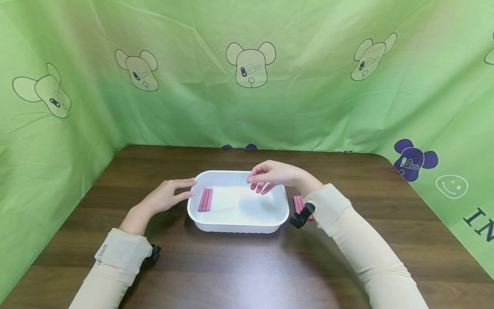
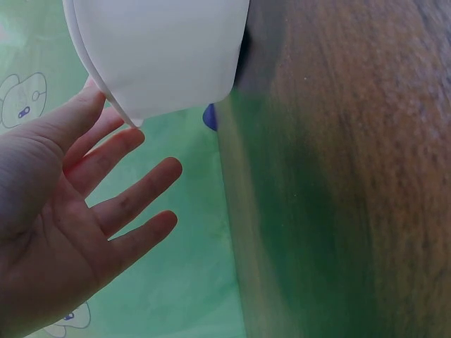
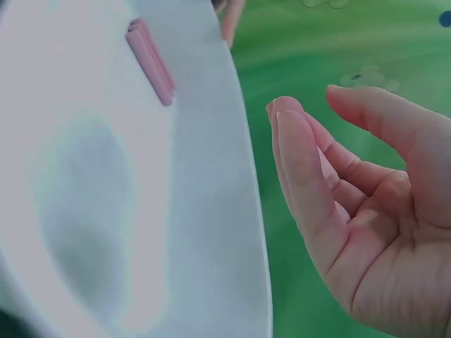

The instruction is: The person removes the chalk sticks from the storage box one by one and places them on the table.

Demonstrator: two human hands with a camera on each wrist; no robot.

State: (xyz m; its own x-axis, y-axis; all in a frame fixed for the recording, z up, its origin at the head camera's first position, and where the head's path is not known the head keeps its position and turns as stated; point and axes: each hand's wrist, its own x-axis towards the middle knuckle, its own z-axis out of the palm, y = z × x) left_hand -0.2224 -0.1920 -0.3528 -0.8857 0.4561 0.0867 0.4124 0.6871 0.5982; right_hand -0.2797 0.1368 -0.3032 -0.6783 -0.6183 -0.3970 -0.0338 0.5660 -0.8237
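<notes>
A white rectangular plastic basin [image 1: 238,228] stands on the table. Three slim pink sticks [image 1: 205,200] lie side by side inside its left end. My left hand [image 1: 167,196] touches the basin's left rim, its fingers extended and spread in the left wrist view. Above the right part of the basin hovers my right hand [image 1: 275,175], fingers loosely bent. In the right wrist view a gap shows between its thumb and fingers, with nothing held. More pink sticks [image 1: 298,204] lie on the table right of the basin, partly hidden by the right sleeve and wrist camera.
The brown wooden table [image 1: 216,270] extends around the basin. Behind it and at the sides hangs a green cloth [image 1: 185,107] with bear-head prints. A black camera [image 1: 302,216] is strapped to the right wrist, another black camera [image 1: 155,252] to the left.
</notes>
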